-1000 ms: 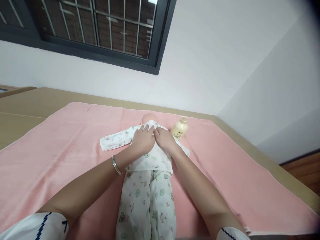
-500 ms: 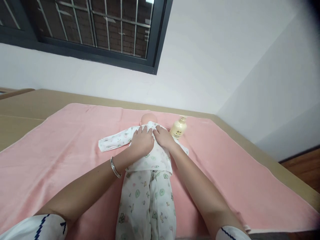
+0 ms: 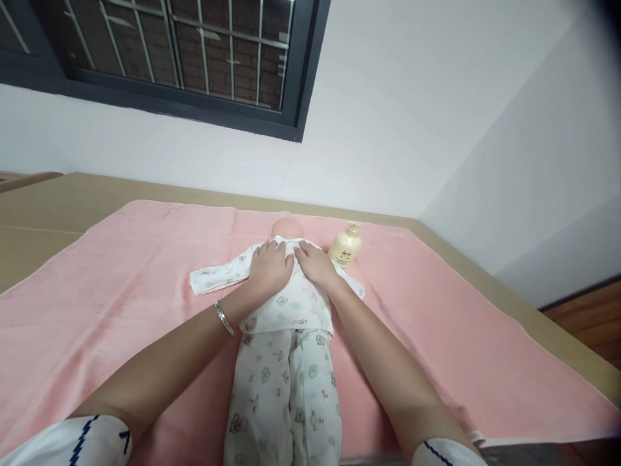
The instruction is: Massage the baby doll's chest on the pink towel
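Observation:
A baby doll (image 3: pixel 287 228) lies with its head toward the wall, dressed in a white patterned top (image 3: pixel 303 307) and matching trousers (image 3: pixel 264 395). My left hand (image 3: pixel 272 265) rests flat on the left side of the top's chest, its fingers stretched out toward the shoulder. On the right side of the chest, my right hand (image 3: pixel 315 264) also lies flat, thumb near the middle. Both hands are open and hold nothing. The left sleeve of the top reaches out sideways; the right one is partly behind my right hand and wrist.
A pale yellow pump bottle (image 3: pixel 346 246) stands just right of the doll's shoulder. Under everything is a pink blanket (image 3: pixel 136 291) spread over a wooden table (image 3: pixel 43 213). Behind it rise a white wall (image 3: pixel 369 129) and a dark-framed barred window (image 3: pixel 194 107).
My left hand has slid a little left and outward over the chest of the top. My right hand stays almost where it was. The view has shifted slightly.

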Demonstrator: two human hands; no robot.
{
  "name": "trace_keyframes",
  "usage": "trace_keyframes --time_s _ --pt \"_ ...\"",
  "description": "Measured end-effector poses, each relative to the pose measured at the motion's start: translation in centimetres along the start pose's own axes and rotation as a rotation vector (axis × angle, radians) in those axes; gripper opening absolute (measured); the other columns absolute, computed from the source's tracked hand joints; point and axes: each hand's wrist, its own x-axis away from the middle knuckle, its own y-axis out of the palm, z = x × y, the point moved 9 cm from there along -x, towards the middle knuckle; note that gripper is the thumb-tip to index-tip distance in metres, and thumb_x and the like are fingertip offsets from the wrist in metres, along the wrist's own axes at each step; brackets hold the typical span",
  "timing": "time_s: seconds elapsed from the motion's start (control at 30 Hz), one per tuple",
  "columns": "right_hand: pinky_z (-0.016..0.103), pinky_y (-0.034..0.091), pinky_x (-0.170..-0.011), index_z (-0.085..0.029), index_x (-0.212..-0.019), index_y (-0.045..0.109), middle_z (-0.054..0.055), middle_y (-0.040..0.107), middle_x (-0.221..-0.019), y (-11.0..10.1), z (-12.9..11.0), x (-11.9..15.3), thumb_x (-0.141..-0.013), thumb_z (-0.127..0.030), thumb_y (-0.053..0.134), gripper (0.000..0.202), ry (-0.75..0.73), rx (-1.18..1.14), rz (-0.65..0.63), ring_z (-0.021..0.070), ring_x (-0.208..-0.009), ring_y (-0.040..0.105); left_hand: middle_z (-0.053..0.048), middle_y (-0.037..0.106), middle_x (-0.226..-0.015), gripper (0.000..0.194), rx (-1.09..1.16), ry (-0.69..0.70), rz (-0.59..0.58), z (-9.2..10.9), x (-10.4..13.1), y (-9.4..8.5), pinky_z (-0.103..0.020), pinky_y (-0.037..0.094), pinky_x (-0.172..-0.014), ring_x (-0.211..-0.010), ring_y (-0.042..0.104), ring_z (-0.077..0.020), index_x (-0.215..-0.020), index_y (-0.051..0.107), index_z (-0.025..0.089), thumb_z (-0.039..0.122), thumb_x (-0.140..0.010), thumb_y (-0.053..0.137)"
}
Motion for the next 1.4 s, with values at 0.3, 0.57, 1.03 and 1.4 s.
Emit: trace_keyframes --time_s 0.3,0.57,1.03,1.4 --pt "0.033 0.043 -0.087 -0.017 -0.11 0.061 0.014 0.066 -0.119 0.0 1.3 0.2 -0.101 -0.044 0.028 0.044 0.125 0.017 -0.006 0.0266 -0.109 0.059 -0.019 0.063 -0.122 0.044 0.084 -0.095 0.043 -0.9 0.1 -0.7 -0.047 0.04 -0.105 -0.119 0.055 -0.0346 -0.123 0.058 0.01 0.04 -0.095 0.039" --pt "0.042 0.02 -0.12 -0.008 -0.143 0.046 0.017 0.039 -0.154 -2.2 -2.1 1.2 -0.097 -0.029 0.039 0.051 -0.049 -0.015 0.253 0.0274 -0.147 0.027 -0.018 0.063 -0.123 0.042 0.1 -0.08 0.056 -1.1 0.2 -0.3 -0.048 0.039 -0.107 -0.122 0.053 -0.0334 -0.122 0.058 0.012 0.037 -0.096 0.037" --pt "0.05 0.018 -0.122 -0.013 -0.147 0.046 0.014 0.035 -0.157 0.5 -2.7 0.5 -0.103 -0.037 0.032 0.052 -0.229 -0.109 0.001 0.0253 -0.149 0.024 -0.015 0.058 -0.139 0.045 0.157 -0.045 0.094 -1.3 0.3 0.2 -0.048 0.033 -0.114 -0.132 0.049 -0.0307 -0.134 0.054 0.014 0.028 -0.096 0.034" --pt "0.042 0.023 -0.121 -0.011 -0.146 0.046 0.015 0.04 -0.154 0.5 -3.1 0.9 -0.105 -0.033 0.029 0.05 -0.248 -0.033 -0.072 0.0235 -0.147 0.031 -0.014 0.061 -0.134 0.044 0.183 -0.04 0.123 -1.6 0.0 0.3 -0.047 0.037 -0.112 -0.129 0.052 -0.0302 -0.131 0.056 0.014 0.028 -0.094 0.038"
